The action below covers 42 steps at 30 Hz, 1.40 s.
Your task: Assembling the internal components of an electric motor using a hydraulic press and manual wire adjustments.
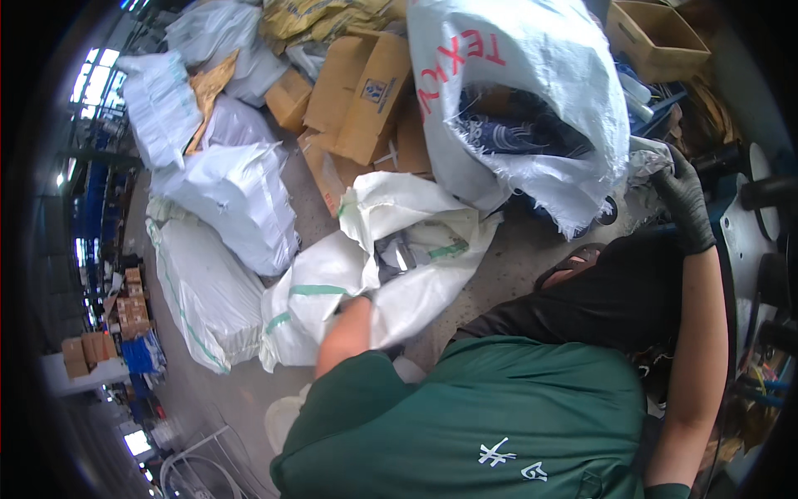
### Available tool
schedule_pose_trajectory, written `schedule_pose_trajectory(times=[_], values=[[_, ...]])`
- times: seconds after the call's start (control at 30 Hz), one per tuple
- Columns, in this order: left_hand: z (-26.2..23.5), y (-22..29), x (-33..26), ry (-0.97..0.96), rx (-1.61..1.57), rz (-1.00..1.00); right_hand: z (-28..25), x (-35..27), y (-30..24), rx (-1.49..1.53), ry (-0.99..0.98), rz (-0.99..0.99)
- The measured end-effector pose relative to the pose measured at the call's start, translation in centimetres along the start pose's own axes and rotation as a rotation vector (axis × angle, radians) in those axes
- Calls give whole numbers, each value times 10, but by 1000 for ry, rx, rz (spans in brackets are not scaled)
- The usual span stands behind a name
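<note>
White woven plastic covers the bundle (204,283) at the left of the floor (224,399), its end just beside the open sack (424,308), so we judge that side poor for swinging anything out. Behind them, a torn carton (353,91) crowds the far edge. Our left hand (357,299), mostly lost against the open sack's folds, reaches to its near side; we cannot tell whether its fingers are spread or gripping.

The open sack lies slack, grey pieces (399,256) showing in its mouth. To work it well, we should fold the loose rim back and keep that mouth wide, lest an edge catch our wrist. From its right end, bare floor runs to our foot (573,266): the best room for moving. Farther off, the tall sack (582,58) gapes over dark blue contents (515,133); we should mind its frayed rim. Our right hand (688,204), gloved, has its fingers closed on a pale scrap (652,162). Beyond, the machine (740,229) leaves that elbow little outward room.
</note>
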State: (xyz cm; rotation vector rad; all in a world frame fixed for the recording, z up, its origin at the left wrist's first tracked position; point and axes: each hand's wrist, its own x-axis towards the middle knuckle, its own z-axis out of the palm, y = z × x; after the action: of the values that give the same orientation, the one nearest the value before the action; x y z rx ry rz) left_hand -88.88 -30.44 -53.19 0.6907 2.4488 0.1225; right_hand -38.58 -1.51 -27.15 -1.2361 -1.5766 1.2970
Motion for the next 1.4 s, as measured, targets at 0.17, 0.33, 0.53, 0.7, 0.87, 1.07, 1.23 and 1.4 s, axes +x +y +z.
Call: schedule_pose_trajectory(times=[0.17, 0.33, 0.53, 0.7, 0.87, 1.07, 1.23, 1.4], values=[[37, 38, 9, 18, 96, 61, 5, -15, -13, -14, -9, 6], [56, 55, 58, 215, 213, 566, -6, -25, -14, -39, 34, 26], [32, 72, 142, -77, 465, 404, -35, -40, 2, -83, 160, 103], [20, 53, 189, -448, 548, 447, -24, -41, -4, -37, 142, 154], [-8, 66, 173, -360, 765, 735, -23, -35, 3, -165, 82, 79], [-50, 146, 99, -733, 555, 848, -24, -38, 3, -75, 100, 26], [-49, 242, -21, -695, 645, 1230, -34, -34, 22, -192, 160, 19], [73, 257, -44, -491, 602, 1322, -26, -37, 5, -212, 162, 54]])
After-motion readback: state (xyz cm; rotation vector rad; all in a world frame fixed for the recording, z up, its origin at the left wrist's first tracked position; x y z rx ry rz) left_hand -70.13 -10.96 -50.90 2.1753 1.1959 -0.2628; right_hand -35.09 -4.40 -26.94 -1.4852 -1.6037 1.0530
